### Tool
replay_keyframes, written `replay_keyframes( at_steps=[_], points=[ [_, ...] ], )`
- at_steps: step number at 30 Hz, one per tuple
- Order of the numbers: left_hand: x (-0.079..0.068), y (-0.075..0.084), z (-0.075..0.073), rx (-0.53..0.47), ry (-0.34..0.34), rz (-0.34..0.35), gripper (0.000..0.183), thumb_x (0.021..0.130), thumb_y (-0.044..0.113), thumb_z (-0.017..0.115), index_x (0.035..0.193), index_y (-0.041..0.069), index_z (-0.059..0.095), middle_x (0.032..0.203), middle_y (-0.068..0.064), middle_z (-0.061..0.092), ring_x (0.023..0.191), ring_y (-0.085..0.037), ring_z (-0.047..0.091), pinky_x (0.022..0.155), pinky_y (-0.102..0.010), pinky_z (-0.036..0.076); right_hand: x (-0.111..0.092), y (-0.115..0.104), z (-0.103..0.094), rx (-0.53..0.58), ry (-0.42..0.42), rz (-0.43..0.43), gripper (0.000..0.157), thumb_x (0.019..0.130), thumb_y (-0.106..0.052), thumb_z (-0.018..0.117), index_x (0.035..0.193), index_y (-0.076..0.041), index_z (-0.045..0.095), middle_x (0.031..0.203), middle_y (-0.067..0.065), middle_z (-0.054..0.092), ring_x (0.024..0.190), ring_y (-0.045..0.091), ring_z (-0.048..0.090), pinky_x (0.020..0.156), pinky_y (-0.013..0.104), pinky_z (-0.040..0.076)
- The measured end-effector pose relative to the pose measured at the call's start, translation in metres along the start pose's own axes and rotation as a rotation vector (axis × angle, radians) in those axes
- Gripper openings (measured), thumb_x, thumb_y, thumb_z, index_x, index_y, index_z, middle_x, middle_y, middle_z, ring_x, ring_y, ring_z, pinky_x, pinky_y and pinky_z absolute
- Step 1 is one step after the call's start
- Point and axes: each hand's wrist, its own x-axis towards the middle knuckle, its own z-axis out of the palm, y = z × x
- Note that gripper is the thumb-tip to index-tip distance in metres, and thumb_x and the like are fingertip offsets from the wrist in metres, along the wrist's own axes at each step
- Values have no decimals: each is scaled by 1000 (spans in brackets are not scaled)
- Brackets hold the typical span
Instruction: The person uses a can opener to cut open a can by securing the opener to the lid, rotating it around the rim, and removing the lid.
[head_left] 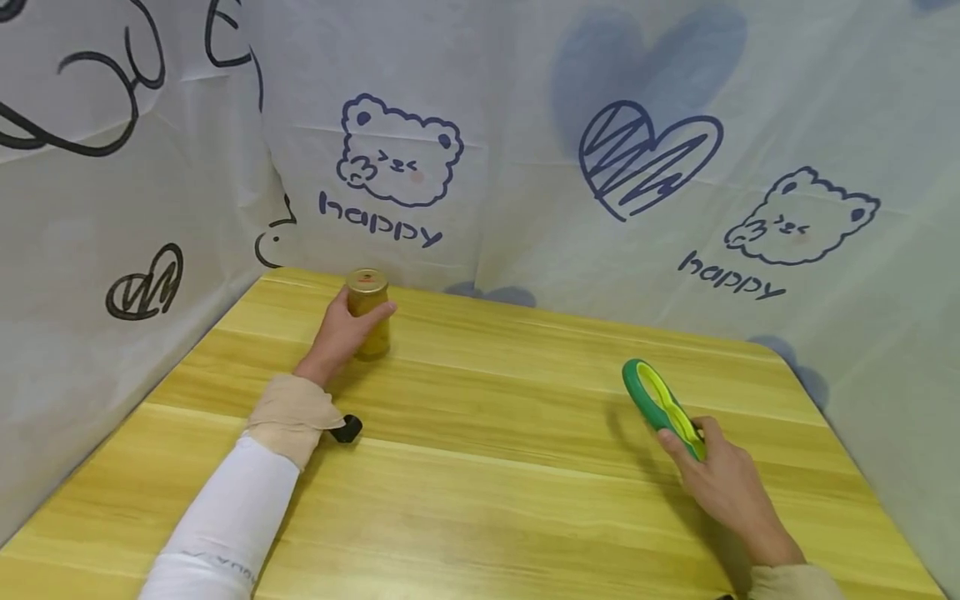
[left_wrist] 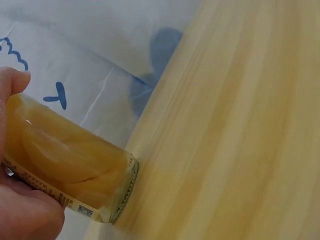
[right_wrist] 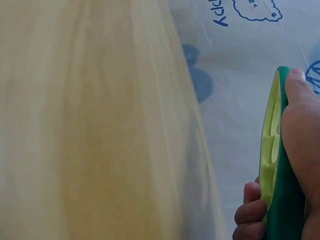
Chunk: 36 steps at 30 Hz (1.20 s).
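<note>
A glass jar [head_left: 371,339] with a gold lid [head_left: 367,281] stands upright near the far left of the table. Yellow fruit pieces show through its glass [left_wrist: 70,150], and a printed label runs down one side. My left hand [head_left: 348,329] grips the jar around its upper body, thumb on the near side. On the right, my right hand [head_left: 727,483] holds a green jar opener [head_left: 642,392] above the table. The opener has a long loop shape with a lime-green, notched inner side [right_wrist: 271,135]. Right fingers curl round its lower part, and the thumb lies along its back.
The wood-grain table [head_left: 465,483] reaches back to a white cloth [head_left: 510,192] printed with bears and hearts. Another cloth wall [head_left: 67,250] borders the left side. A small black piece [head_left: 347,428] sits at the left wrist.
</note>
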Motion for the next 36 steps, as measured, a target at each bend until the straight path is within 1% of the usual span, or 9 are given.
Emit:
replay_keyframes(
  at_steps=[6, 10, 12, 17, 23, 26, 29, 33, 36],
  points=[
    [1, 4, 6, 14, -36, -12, 83, 98, 39, 71, 163, 17, 24, 164, -15, 37, 148, -34, 39, 129, -52, 27, 0, -6, -4, -8, 24, -17, 86, 102, -68, 42, 153, 1, 32, 95, 19, 69, 71, 21, 60, 58, 32, 45],
    [1, 4, 8, 32, -51, 2, 84, 97, 41, 72, 162, 16, 25, 161, -16, 40, 145, -35, 42, 128, -52, 30, 1, -11, -7, -19, 28, -26, 85, 102, -68, 42, 153, 0, 32, 92, 18, 66, 71, 22, 59, 58, 32, 43],
    [0, 5, 10, 44, -62, 10, 84, 96, 42, 72, 162, 16, 26, 160, -16, 41, 143, -36, 43, 127, -52, 31, 2, -14, -9, -26, 36, -39, 84, 103, -67, 42, 152, 1, 33, 93, 20, 66, 73, 24, 59, 58, 32, 43],
    [-2, 5, 16, 56, -102, 17, 79, 98, 39, 71, 160, 15, 29, 156, -17, 45, 140, -37, 47, 124, -54, 35, 4, -19, -18, -61, 82, -72, 81, 104, -64, 43, 149, 3, 35, 102, 28, 66, 80, 30, 61, 62, 34, 45],
    [-4, 7, 22, 54, -157, 19, 81, 97, 36, 72, 162, 15, 27, 157, -17, 45, 143, -38, 46, 125, -56, 34, 5, -25, -25, -72, 89, -80, 81, 104, -64, 42, 149, 3, 34, 106, 30, 66, 81, 31, 61, 63, 33, 45],
    [-5, 8, 24, 60, -173, 20, 84, 97, 38, 73, 163, 15, 26, 158, -17, 44, 144, -38, 45, 126, -56, 33, 7, -30, -26, -72, 78, -82, 83, 104, -66, 42, 150, 3, 34, 107, 29, 65, 82, 30, 60, 62, 31, 43],
    [-6, 8, 26, 78, -181, 20, 84, 96, 41, 72, 162, 14, 26, 158, -17, 44, 143, -38, 46, 125, -56, 34, 8, -34, -26, -72, 66, -84, 84, 103, -67, 42, 150, 3, 34, 100, 24, 64, 80, 28, 58, 61, 31, 41],
    [-8, 8, 29, 106, -196, 36, 80, 96, 43, 72, 159, 13, 32, 154, -17, 48, 140, -37, 49, 124, -55, 36, 10, -39, -25, -78, 62, -82, 86, 102, -68, 43, 150, 2, 34, 94, 18, 61, 79, 26, 56, 62, 30, 40],
    [-9, 7, 34, 120, -207, 60, 77, 95, 43, 73, 156, 12, 37, 152, -17, 51, 137, -37, 51, 123, -55, 37, 11, -43, -26, -92, 64, -82, 87, 101, -70, 43, 150, 1, 35, 96, 18, 62, 82, 27, 57, 62, 30, 39]
  ],
)
